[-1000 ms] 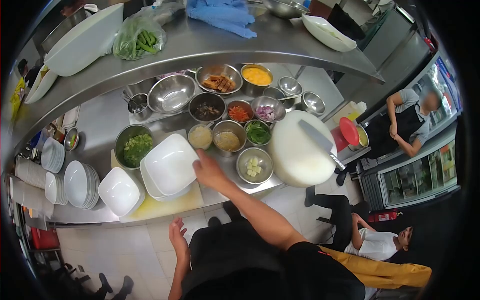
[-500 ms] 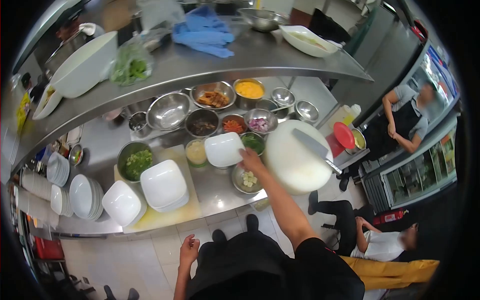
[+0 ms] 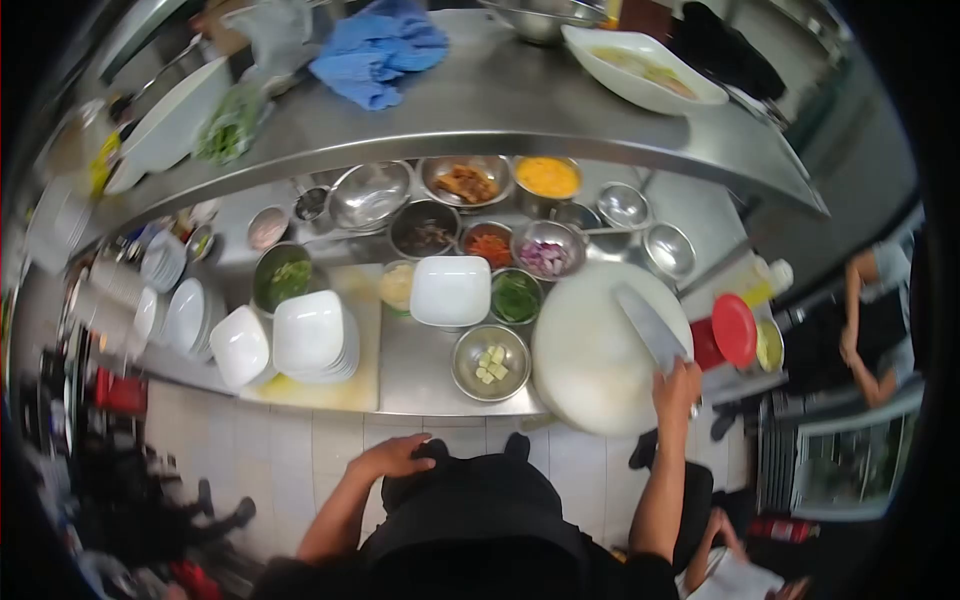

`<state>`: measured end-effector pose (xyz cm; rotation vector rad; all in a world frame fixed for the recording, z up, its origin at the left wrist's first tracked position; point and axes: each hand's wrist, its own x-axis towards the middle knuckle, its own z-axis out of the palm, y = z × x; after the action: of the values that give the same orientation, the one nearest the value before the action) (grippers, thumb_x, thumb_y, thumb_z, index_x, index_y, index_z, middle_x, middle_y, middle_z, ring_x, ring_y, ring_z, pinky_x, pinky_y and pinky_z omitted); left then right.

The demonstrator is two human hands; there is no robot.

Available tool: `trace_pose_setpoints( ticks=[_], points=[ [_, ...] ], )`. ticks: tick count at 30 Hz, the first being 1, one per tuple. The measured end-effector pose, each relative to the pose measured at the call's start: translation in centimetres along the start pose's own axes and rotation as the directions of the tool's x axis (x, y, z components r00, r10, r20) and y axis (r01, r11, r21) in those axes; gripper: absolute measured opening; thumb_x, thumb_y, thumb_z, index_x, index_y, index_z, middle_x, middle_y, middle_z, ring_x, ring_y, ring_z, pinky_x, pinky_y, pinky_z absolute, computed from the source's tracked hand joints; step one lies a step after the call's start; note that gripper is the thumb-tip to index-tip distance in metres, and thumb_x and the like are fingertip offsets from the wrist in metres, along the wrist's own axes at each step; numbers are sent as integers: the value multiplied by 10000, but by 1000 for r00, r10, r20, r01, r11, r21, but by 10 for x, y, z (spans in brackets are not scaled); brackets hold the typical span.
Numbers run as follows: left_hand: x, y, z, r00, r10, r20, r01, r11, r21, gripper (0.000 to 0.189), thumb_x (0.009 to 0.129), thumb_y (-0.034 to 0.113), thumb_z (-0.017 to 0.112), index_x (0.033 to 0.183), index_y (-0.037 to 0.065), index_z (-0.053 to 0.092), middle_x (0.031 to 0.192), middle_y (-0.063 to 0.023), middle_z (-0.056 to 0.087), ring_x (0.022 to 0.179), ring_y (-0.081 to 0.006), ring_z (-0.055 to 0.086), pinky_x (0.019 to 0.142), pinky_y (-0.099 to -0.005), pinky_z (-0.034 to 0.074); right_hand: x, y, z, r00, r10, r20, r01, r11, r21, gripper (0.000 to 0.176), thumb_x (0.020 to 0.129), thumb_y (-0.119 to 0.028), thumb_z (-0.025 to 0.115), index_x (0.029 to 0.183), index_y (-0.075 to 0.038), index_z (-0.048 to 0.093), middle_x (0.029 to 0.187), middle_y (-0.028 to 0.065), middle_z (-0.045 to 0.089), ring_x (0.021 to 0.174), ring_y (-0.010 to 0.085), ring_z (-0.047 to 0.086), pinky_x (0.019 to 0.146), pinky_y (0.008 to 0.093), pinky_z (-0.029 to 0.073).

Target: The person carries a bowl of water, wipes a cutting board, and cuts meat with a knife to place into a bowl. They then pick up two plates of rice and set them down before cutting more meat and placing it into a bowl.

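My right hand (image 3: 676, 388) is closed around the handle of a kitchen knife (image 3: 645, 325), whose wide blade lies over the round white chopping block (image 3: 580, 345). My left hand (image 3: 398, 457) hangs at my waist in front of the counter, fingers stretched out, holding nothing. Left of the block, a steel bowl (image 3: 462, 374) holds pale cubes. Behind it sits a square white bowl (image 3: 450, 291), beside a container of chopped greens (image 3: 517, 298). Sliced purple onion fills another steel bowl (image 3: 547, 252).
Stacked square bowls (image 3: 315, 335) stand on a yellowish cutting board (image 3: 367, 350) at left. A metal shelf (image 3: 480, 110) overhangs the counter's back, carrying a blue cloth (image 3: 380, 52) and an oval dish (image 3: 645, 75). A red lid (image 3: 734, 330) is right of the block. Other people are at right.
My right hand has let go of the square white bowl and moved right to grip the knife on the block. My left hand has risen slightly. The camera view has shifted.
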<state>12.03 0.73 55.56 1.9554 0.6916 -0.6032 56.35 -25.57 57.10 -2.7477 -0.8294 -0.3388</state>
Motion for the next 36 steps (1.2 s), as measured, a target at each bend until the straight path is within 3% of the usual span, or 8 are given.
trace_pose_setpoints(
  ticks=[8, 13, 22, 26, 30, 33, 35, 36],
  points=[
    [58, 143, -105, 842, 324, -431, -183, 924, 336, 675, 835, 324, 637, 1405, 75, 375, 1215, -205, 562, 1124, -360, 534, 975, -446, 408, -3, 35, 23, 966, -241, -94, 255, 949, 185, 570, 708, -15, 661, 1258, -10, 511, 942, 213, 580, 879, 408, 568, 771, 483, 450],
    [78, 197, -136, 733, 521, -437, -401, 851, 340, 633, 850, 305, 629, 1401, 106, 391, 1208, -197, 560, 1088, -354, 548, 948, -435, 424, -5, 20, -2, 963, -253, 89, 235, 956, 175, 535, 674, 22, 548, 1208, -9, 546, 903, 230, 582, 826, 425, 581, 718, 502, 458],
    [25, 216, -193, 757, 585, -289, -523, 809, 268, 551, 879, 338, 620, 1360, 116, 469, 1124, -152, 606, 995, -309, 596, 847, -392, 473, -62, -18, -77, 959, 37, 281, -175, 855, 488, 339, 752, -30, 542, 1084, 33, 566, 818, 280, 637, 785, 439, 632, 701, 456, 496],
    [-48, 259, -242, 297, 904, -307, -847, 398, 352, 394, 794, 187, 749, 1130, 6, 650, 1011, -164, 678, 928, -295, 654, 816, -379, 509, -59, -32, -83, 846, 37, 531, -294, 864, 409, 326, 801, -58, 529, 1118, 15, 543, 690, 187, 661, 705, 355, 679, 694, 426, 523],
    [-88, 304, -338, 5, 594, -804, -513, 692, 508, 309, 816, 222, 698, 1045, 16, 670, 1036, -139, 677, 901, -236, 667, 825, -354, 514, -58, -28, -74, 837, -25, 547, -255, 866, 431, 334, 809, -37, 498, 1135, 25, 534, 675, 158, 668, 644, 305, 677, 643, 395, 525],
    [-54, 296, -406, -41, 780, -624, -10, 624, 781, 412, 811, 340, 686, 1102, 50, 656, 1183, -194, 608, 1025, -307, 625, 881, -406, 491, -61, -11, -64, 841, -59, 538, -263, 825, 500, 355, 800, -11, 465, 1143, 35, 548, 650, 133, 652, 524, 210, 627, 522, 337, 497],
    [-36, 286, -411, 394, 538, -745, 276, 704, 654, 462, 806, 401, 652, 1140, 82, 645, 1272, -219, 536, 1098, -359, 568, 924, -433, 462, -62, -2, -57, 834, -22, 552, -344, 761, 550, 377, 787, -18, 462, 1147, 33, 561, 615, 112, 620, 483, 155, 584, 454, 305, 460],
    [-37, 291, -404, 389, 541, -745, 293, 694, 657, 462, 806, 401, 652, 1140, 82, 645, 1272, -219, 536, 1098, -359, 568, 924, -433, 462, -62, 0, -54, 837, 5, 548, -364, 753, 549, 382, 773, -31, 467, 1132, 28, 583, 605, 101, 604, 476, 137, 569, 422, 286, 439]
  ],
)
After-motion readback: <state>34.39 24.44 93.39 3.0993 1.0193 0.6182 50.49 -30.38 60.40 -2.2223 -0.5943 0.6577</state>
